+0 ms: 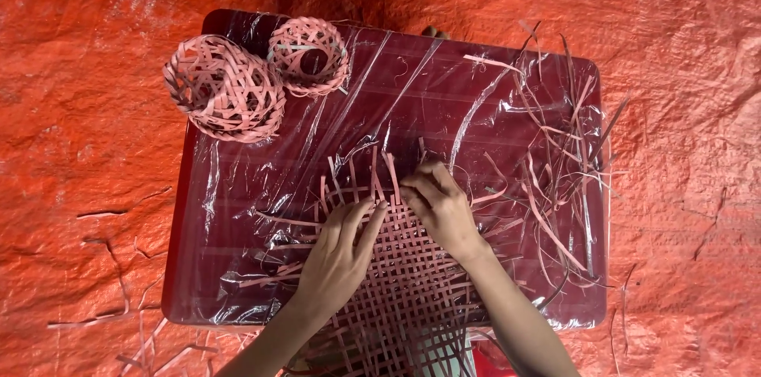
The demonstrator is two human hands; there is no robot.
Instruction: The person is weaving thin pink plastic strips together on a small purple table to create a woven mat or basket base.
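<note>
A flat woven mat of thin pink strips lies on a dark red table wrapped in clear plastic. My left hand rests flat on the mat's left part, fingers spread and pressing the weave down. My right hand is at the mat's far edge, its fingertips pinched on one strip of the mat where loose strip ends stick up. The two hands almost touch at their fingertips.
Two finished round openwork baskets stand at the table's far left: a larger one and a smaller one. A pile of loose pink strips lies on the table's right side. An orange tarp with scattered strips surrounds the table.
</note>
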